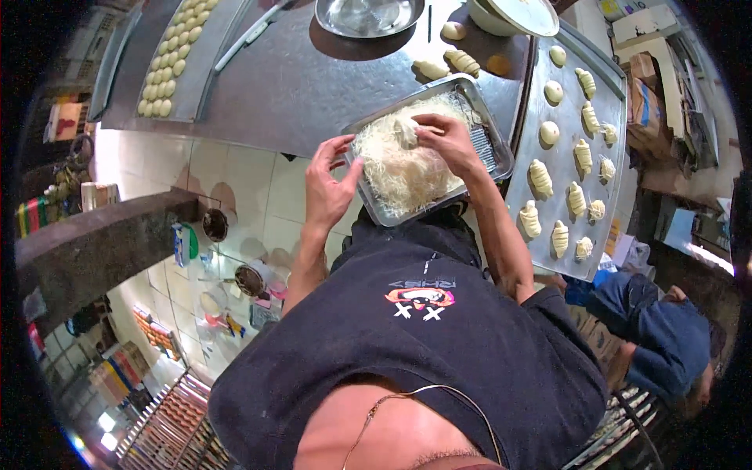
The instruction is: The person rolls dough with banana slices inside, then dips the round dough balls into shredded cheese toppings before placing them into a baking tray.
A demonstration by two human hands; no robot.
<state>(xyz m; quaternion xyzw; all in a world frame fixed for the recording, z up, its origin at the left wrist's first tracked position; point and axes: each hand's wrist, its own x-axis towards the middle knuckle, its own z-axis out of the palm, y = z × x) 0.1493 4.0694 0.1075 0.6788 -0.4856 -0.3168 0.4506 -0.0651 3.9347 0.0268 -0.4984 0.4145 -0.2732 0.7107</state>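
A rectangular metal tray (501, 162) full of pale shredded cheese (399, 176) juts over the table's near edge, close to my body. At its left rim is my left hand (330, 182), thumb and fingers spread apart and holding nothing that I can see. Over the cheese, my right hand (448, 142) pinches a pale dough piece (405, 131) with shreds on it. A grater's slotted metal surface (487, 145) shows along the tray's right side. Just beyond the tray lie two ridged dough rolls (463, 63) and a round dough ball (453, 30).
To the right, a large baking sheet (572, 168) carries dough balls, ridged rolls and cheese-coated pieces. A metal bowl (370, 17) and a white tub (513, 16) stand at the back. Another tray (207, 59) holds rows of dough balls at far left. Another person (658, 333) is at lower right.
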